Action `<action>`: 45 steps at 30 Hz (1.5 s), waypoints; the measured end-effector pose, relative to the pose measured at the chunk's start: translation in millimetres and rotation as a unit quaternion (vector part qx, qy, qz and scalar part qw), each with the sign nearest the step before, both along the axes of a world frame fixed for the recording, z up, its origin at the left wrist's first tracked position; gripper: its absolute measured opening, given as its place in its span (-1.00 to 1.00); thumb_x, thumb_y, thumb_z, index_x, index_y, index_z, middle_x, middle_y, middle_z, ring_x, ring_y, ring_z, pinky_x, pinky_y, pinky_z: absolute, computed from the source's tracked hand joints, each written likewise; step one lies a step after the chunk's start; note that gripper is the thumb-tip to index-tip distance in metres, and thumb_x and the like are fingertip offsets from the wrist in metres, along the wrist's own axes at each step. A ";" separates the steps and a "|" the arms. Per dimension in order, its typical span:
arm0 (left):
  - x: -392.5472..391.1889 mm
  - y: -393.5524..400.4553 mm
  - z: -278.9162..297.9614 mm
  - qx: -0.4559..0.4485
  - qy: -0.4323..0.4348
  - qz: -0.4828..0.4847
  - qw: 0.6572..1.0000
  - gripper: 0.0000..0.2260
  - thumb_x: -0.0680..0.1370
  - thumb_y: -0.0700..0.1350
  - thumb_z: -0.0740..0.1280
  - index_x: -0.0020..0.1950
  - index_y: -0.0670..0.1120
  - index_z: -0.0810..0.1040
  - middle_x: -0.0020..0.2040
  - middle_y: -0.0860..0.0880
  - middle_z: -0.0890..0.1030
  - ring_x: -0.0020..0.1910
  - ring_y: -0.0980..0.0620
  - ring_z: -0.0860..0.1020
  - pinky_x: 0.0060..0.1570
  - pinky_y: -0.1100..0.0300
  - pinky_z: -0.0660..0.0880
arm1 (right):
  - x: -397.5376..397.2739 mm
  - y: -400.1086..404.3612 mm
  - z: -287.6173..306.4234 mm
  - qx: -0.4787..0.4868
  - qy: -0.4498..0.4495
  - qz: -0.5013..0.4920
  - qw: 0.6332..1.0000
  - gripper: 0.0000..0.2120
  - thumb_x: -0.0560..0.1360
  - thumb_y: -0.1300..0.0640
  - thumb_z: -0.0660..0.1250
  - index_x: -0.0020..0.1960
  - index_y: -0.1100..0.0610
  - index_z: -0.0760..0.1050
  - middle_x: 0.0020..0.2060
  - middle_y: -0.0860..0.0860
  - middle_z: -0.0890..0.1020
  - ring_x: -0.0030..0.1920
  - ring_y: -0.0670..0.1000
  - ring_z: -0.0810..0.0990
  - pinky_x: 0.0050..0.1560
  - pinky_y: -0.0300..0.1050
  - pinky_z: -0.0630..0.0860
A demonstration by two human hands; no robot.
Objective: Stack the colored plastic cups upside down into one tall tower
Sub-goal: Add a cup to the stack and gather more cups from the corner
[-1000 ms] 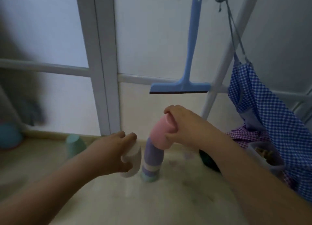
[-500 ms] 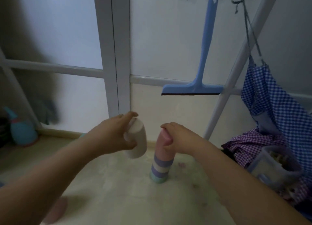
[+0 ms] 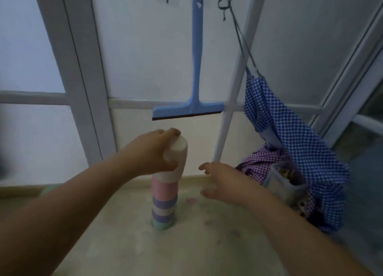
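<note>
On the floor, centre: tower [image 3: 164, 205] of nested upside-down cups, banded green, purple, cream, purple, pink from the bottom up; standing upright, just in front of the skirting and the white door frame [image 3: 83, 85].
Top of tower: white cup [image 3: 176, 161], upside down, tilted to the right, rim just over the pink cup [image 3: 164, 187], not yet seated square.
Left hand [image 3: 153, 153]: clamped around the white cup, fingertips on its flat base, thumb low on the side.
Right hand [image 3: 222, 184]: empty, fingers spread, hovering just right of the tower, apart from it.
Stage, as judged: capping the tower with the white cup.
Risk: tilted cup catching on the pink one and jamming crooked; sideways push from the left hand toppling the narrow tower; spread right hand brushing the stack.
Left, by the skirting: green shape [image 3: 49, 189], partly hidden by the forearm, possibly another cup; cannot tell.
Above: blue squeegee [image 3: 195, 68] hanging on a hook.
Right: blue gingham cloth [image 3: 290, 134] hanging, clear tub [image 3: 286, 182] beneath it.
</note>
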State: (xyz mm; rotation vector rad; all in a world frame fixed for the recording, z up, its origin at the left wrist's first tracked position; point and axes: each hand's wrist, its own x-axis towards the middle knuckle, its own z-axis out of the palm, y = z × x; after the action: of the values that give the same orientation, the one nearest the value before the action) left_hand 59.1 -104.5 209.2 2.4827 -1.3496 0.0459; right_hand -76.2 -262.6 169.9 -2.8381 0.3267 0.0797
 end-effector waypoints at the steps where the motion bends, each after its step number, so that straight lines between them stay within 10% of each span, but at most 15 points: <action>1: 1.0 -1.5 -8.2 0.021 -0.006 0.002 1.000 -0.35 0.38 0.04 0.42 0.37 0.04 0.18 0.19 -0.08 0.50 0.06 -0.09 0.50 0.01 0.06 0.49 | -4.8 -1.0 -3.2 0.004 0.002 -0.003 1.000 -0.39 0.46 -0.04 0.36 0.43 0.00 0.20 0.37 0.00 0.39 0.32 0.02 0.41 0.26 -0.08 0.41; 10: -0.2 18.6 -48.3 0.018 -0.004 0.041 0.999 -0.20 0.40 0.15 0.39 0.46 0.06 -0.04 0.34 -0.08 0.42 0.16 -0.09 0.49 0.06 0.03 0.50 | -16.9 9.4 -32.7 0.027 0.031 0.014 0.999 -0.43 0.47 -0.01 0.36 0.41 0.06 0.25 0.36 0.01 0.41 0.31 0.01 0.41 0.29 -0.17 0.36; 18: -12.5 111.3 -91.8 0.061 -0.027 0.123 0.990 -0.60 0.46 0.13 0.29 0.22 -0.02 0.39 0.15 -0.06 0.55 0.09 -0.10 0.53 0.06 0.06 0.46 | 30.3 66.8 -64.8 0.029 0.032 0.149 0.988 -0.55 0.41 0.03 0.38 0.25 0.07 0.37 0.20 0.06 0.52 0.20 0.08 0.51 0.07 -0.16 0.44; 26: -22.6 234.9 -134.7 0.131 -0.028 0.286 0.949 -0.60 0.44 0.08 0.32 0.23 -0.03 0.40 0.09 -0.08 0.57 0.03 -0.13 0.56 -0.03 0.06 0.49 | 102.6 161.0 -98.2 0.024 0.037 0.284 0.958 -0.45 0.48 -0.02 0.30 0.41 0.01 0.21 0.32 0.04 0.40 0.32 0.06 0.38 0.30 -0.07 0.37; 29: -13.8 277.8 -149.6 0.161 -0.019 0.319 0.934 -0.57 0.20 0.04 0.53 -0.01 -0.05 0.55 -0.19 -0.06 0.64 -0.32 -0.09 0.62 -0.45 0.14 0.52 | 132.5 199.1 -107.9 0.023 0.023 0.286 0.958 -0.45 0.50 -0.01 0.28 0.43 0.02 0.18 0.36 0.04 0.35 0.35 0.08 0.33 0.32 -0.02 0.36; 34: 22.8 329.4 -170.7 0.109 0.023 0.335 0.936 -0.62 0.39 0.06 0.37 0.16 -0.02 0.49 0.01 -0.03 0.62 -0.11 -0.09 0.61 -0.21 0.08 0.55 | 211.7 247.3 -125.8 0.014 0.003 0.232 0.973 -0.39 0.47 0.00 0.30 0.44 0.07 0.16 0.34 0.08 0.36 0.30 0.16 0.39 0.22 0.01 0.43; 40: 91.4 389.0 -185.3 0.090 -0.009 0.323 0.942 -0.56 0.21 0.06 0.53 0.02 -0.03 0.54 -0.17 -0.01 0.66 -0.34 0.00 0.63 -0.47 0.15 0.55 | 312.8 295.5 -155.2 0.012 0.019 0.159 0.987 -0.30 0.41 0.08 0.37 0.45 0.09 0.13 0.37 0.12 0.30 0.28 0.22 0.35 0.24 0.02 0.37; 45: 132.5 419.5 -200.2 0.094 -0.052 0.310 0.945 -0.63 0.27 0.13 0.16 -0.02 0.01 0.47 -0.25 0.03 0.63 -0.40 0.02 0.60 -0.49 0.16 0.55 | 351.4 315.1 -189.7 0.019 0.067 0.115 0.991 -0.34 0.43 0.04 0.40 0.42 0.12 0.17 0.34 0.15 0.31 0.27 0.22 0.36 0.26 0.02 0.37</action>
State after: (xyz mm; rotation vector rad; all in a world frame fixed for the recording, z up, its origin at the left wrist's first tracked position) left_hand 191.6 315.0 9.0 3.0060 -0.5713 0.1975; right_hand 275.2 52.4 -19.8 -2.8266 0.0239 0.3200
